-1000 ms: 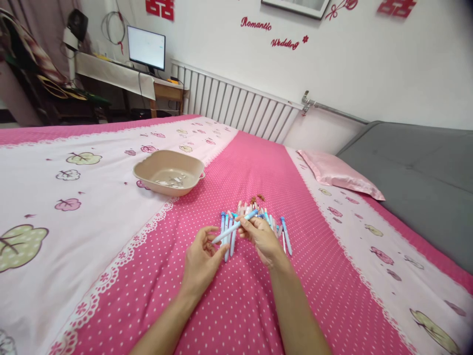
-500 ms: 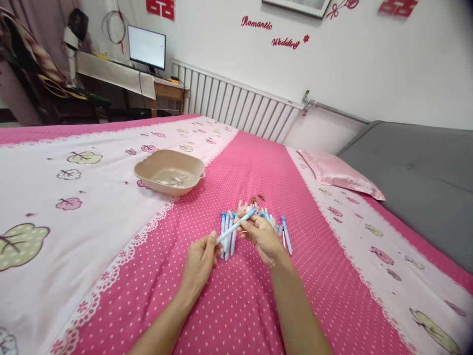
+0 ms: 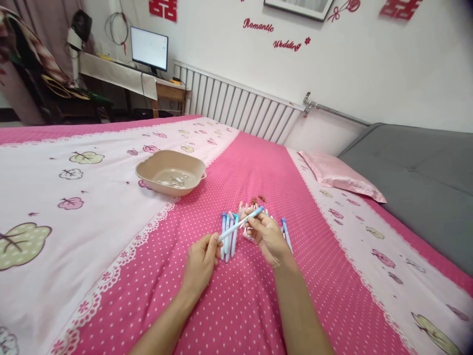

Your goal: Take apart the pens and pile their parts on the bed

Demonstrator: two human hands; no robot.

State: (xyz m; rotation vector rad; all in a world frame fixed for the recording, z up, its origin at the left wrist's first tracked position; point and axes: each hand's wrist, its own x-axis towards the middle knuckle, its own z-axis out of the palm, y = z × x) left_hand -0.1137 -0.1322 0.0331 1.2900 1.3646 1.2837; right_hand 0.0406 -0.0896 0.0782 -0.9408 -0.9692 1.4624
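A light-blue pen slants up to the right between my two hands. My left hand pinches its lower end. My right hand is closed round its upper part, with the darker blue tip sticking out past the fingers. A narrower stretch shows between the two hands, where the upper part seems drawn out from the body. Just behind lie several blue pens side by side on the bedspread, and another blue pen lies to the right. More pens and pale pink pieces are partly hidden by my right hand.
A beige plastic basin with small white and clear pieces inside stands on the bed at the left. Small brown bits lie beyond the pens. A pink pillow rests at the right, by the grey headboard.
My right hand has shifted slightly right, away from my left, taking the pen's upper part along; the pen now spans longer. My left hand has barely moved.
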